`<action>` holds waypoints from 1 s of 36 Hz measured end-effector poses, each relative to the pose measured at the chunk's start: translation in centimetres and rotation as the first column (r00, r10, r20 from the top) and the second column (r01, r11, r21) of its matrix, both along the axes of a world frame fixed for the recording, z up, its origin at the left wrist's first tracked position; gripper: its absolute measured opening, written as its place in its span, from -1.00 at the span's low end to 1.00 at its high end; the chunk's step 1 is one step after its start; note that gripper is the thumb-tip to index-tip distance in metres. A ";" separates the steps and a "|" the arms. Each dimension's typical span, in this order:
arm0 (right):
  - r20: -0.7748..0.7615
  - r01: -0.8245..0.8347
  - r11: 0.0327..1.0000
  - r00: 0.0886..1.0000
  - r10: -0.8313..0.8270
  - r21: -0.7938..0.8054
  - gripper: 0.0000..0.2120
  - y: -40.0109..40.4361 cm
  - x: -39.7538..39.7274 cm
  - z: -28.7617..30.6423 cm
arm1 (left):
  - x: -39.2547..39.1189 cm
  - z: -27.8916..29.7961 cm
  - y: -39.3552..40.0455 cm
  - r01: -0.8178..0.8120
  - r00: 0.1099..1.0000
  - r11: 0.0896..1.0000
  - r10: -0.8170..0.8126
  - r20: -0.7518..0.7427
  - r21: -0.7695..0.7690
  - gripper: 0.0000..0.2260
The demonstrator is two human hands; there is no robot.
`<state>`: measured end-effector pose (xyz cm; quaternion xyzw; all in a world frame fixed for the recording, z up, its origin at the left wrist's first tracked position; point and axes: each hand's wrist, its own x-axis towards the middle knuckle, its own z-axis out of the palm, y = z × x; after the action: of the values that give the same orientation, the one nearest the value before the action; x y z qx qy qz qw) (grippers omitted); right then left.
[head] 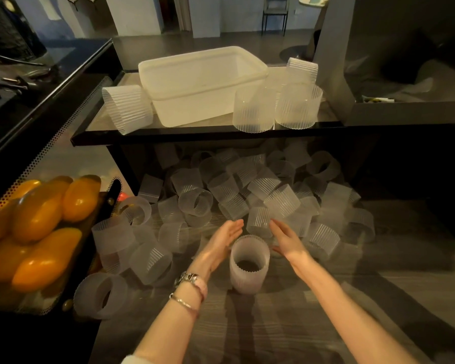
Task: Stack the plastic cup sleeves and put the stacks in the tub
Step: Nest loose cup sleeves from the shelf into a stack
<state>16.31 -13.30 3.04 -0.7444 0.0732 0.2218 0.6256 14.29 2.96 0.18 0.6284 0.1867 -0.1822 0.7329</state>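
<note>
A stack of translucent ribbed cup sleeves (pixel 249 264) stands upright on the wooden floor between my hands. My left hand (pixel 225 239) is flat and open just to its upper left, not touching it. My right hand (pixel 286 239) is open on the other side, fingers straight toward a loose sleeve (pixel 259 220). A heap of loose sleeves (pixel 247 190) lies behind, reaching under the shelf. The white plastic tub (pixel 202 74) sits on the dark shelf above, and I see nothing inside it.
Sleeve stacks stand on the shelf (pixel 168 134) beside the tub, one on the left (pixel 128 107) and others on the right (pixel 255 109). A perforated tray of orange fruit (pixel 37 224) sits at the left. More sleeves (pixel 100 294) lie near it.
</note>
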 end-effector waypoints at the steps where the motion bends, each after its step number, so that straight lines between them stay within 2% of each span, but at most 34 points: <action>1: -0.009 0.009 1.000 1.000 -0.009 0.006 -0.54 0.3 0.1 0.0 | 0.4 -0.1 -0.1 -0.005 1.000 1.000 0.005 -0.013 0.003 -0.59; 5: -0.015 0.010 1.000 1.000 -0.010 -0.010 -0.52 0.7 0.5 0.1 | 1.8 0.1 -1.0 0.006 0.998 0.999 -0.003 -0.069 0.037 -0.57; 12: -0.010 -0.011 1.000 1.000 0.011 -0.012 -0.53 0.9 0.7 0.2 | 1.9 0.6 -1.7 0.021 0.998 0.993 -0.015 -0.056 0.117 -0.61; 17: 0.030 -0.039 0.999 0.999 0.039 -0.008 -0.57 0.7 0.8 0.4 | 0.4 1.7 -0.8 -0.019 0.998 0.993 0.012 0.061 0.116 -0.64; 21: 0.066 -0.044 0.997 0.997 0.040 0.067 -0.59 0.6 0.8 0.8 | -0.7 3.4 -0.2 -0.046 0.991 0.989 0.028 0.130 0.138 -0.63; 29: 0.255 -0.129 0.984 0.962 0.094 0.126 -0.62 0.9 0.9 3.1 | -1.2 5.8 -0.1 -0.127 0.971 0.968 0.077 0.227 0.216 -0.56; 36: 0.448 -0.195 0.976 0.884 0.135 0.092 -0.47 0.4 0.0 4.4 | -2.5 6.5 -0.3 -0.159 0.901 0.882 -0.054 0.431 0.444 -0.39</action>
<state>16.28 -12.86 7.47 -0.7349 -0.1486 0.1050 0.6533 11.79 2.66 6.73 0.8055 0.0759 0.0321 0.5869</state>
